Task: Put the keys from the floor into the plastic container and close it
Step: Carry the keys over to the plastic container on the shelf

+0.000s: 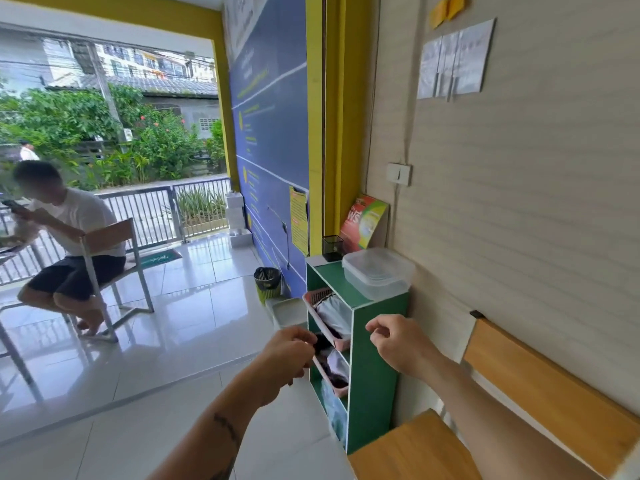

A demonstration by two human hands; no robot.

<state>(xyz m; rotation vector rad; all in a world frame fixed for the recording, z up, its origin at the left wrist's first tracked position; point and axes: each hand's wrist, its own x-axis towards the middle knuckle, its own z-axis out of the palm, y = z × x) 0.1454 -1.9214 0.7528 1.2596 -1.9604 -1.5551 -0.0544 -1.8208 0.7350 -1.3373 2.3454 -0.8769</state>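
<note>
Both hands are hovering before the green shelf, left hand and right hand fingers curled together, empty, below the lidded clear plastic container.

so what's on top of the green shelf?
On the green shelf: a lidded clear container, a black mesh cup behind it, and a red-green pack against the wall. The container's contents are unreadable.

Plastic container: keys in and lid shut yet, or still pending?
Plastic container sits on the green shelf with its lid on; contents can't be made out. Left hand and right hand are loosely curled in front of the shelf; no keys visible. Possibly finished, unconfirmed.
</note>
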